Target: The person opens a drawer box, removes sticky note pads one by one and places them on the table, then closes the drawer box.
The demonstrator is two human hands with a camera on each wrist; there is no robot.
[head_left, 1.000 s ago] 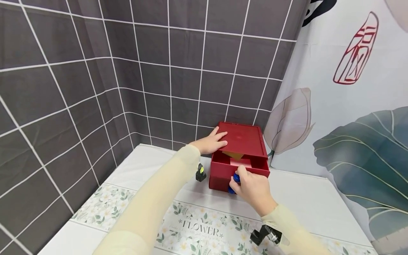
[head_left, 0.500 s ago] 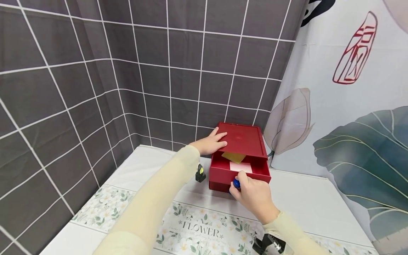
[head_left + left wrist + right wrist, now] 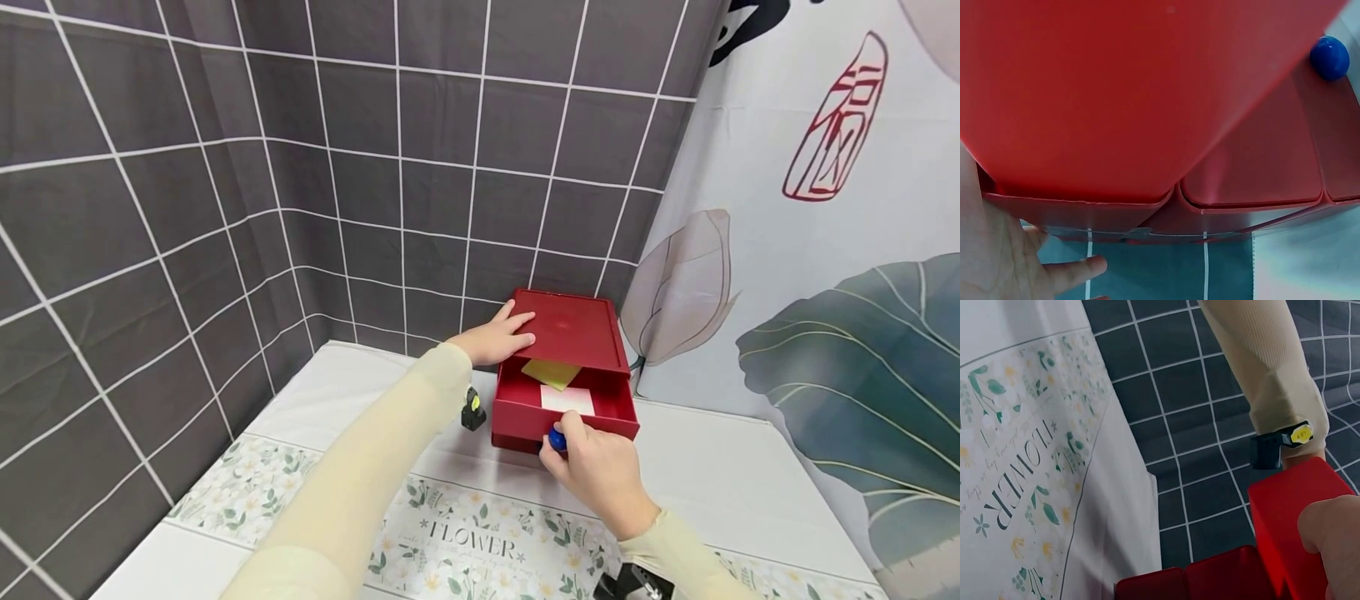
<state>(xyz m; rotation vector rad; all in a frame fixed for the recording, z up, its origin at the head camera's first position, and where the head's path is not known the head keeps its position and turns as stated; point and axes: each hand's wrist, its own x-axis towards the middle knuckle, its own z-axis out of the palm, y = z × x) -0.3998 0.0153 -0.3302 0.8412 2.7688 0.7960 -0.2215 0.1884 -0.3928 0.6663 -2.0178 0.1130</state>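
Observation:
A small red drawer box (image 3: 573, 327) stands at the back of the table, its upper drawer (image 3: 521, 417) pulled partway out. My left hand (image 3: 491, 340) rests on the left part of the box's top, fingers spread. At the drawer front, my right hand (image 3: 600, 468) pinches a blue round knob (image 3: 557, 438) between thumb and curled fingers. Inside the drawer lie a yellow piece of paper (image 3: 551, 373), partly under the box top, and a whitish piece (image 3: 567, 400). The left wrist view shows another blue knob (image 3: 1330, 58) on the lower drawer.
Grey tiled-pattern cloth (image 3: 435, 192) hangs close behind the box, and a leaf-printed white cloth (image 3: 787, 333) hangs to the right. A floral strip lettered FLOWER (image 3: 476, 537) crosses the white table covering (image 3: 697, 458) in front. Black cameras sit on both wrists.
My right hand has drawn the upper drawer further out toward me, showing more of the yellow and whitish pieces. The left hand has stayed on the box top.

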